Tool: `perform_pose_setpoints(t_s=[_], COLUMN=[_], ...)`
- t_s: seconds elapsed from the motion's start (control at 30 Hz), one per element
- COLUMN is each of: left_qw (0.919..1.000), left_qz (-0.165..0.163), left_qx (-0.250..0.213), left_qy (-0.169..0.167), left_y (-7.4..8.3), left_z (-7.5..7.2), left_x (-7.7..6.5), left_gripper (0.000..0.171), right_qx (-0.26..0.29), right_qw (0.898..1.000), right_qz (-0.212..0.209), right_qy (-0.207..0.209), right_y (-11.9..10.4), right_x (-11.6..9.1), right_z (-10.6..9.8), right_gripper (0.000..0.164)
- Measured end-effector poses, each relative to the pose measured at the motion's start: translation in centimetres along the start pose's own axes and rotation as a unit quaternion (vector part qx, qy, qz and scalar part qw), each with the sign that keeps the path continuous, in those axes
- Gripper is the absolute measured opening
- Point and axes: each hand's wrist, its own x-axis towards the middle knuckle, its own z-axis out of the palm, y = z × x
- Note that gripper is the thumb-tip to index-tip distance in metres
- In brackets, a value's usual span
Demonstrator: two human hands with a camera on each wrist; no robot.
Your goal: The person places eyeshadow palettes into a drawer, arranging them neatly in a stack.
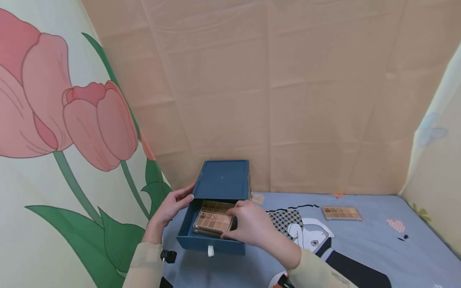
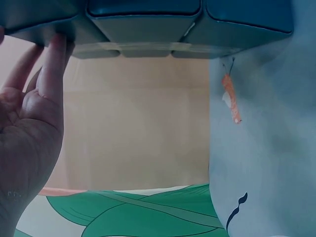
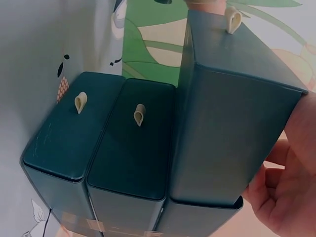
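A dark blue drawer cabinet [image 1: 222, 180] stands against the back cloth, its top drawer [image 1: 201, 243] pulled out. Inside the drawer lies an eyeshadow palette [image 1: 213, 221] with tan pans, and another palette [image 1: 217, 206] shows behind it, partly under the cabinet top. My right hand [image 1: 253, 226] reaches over the drawer's right side and pinches the front palette's right end between thumb and fingers. Against the cabinet's left side rest the extended fingers of my left hand [image 1: 174, 206]. In the left wrist view those fingers [image 2: 52, 69] touch the cabinet wall.
One more palette [image 1: 341, 213] lies on the patterned blue cloth [image 1: 374, 248] at the right. Two closed drawers [image 3: 132, 143] with pale pull tabs show below the open one in the right wrist view. A tulip-painted wall [image 1: 97, 128] borders the left side.
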Motion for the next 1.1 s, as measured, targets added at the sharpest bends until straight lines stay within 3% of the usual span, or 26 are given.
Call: perform_pose_setpoints(t_s=[0.4,1.1], left_qw=[1.0000,0.9999], left_qz=[0.003,-0.001], left_qx=[0.000,-0.004], left_qy=[-0.006,-0.011], left_y=[-0.04,0.04], left_z=[0.02,0.00], left_x=[0.04,0.16], left_gripper=[0.062,0.062], right_qx=[-0.031,0.001], right_qw=[0.999,0.999], right_qz=[-0.002,0.016], right_qy=[-0.037,-0.042], right_y=[-0.60,-0.50], right_x=[0.32,0.53], right_z=[-0.74,-0.84], right_gripper=[0.049,0.055])
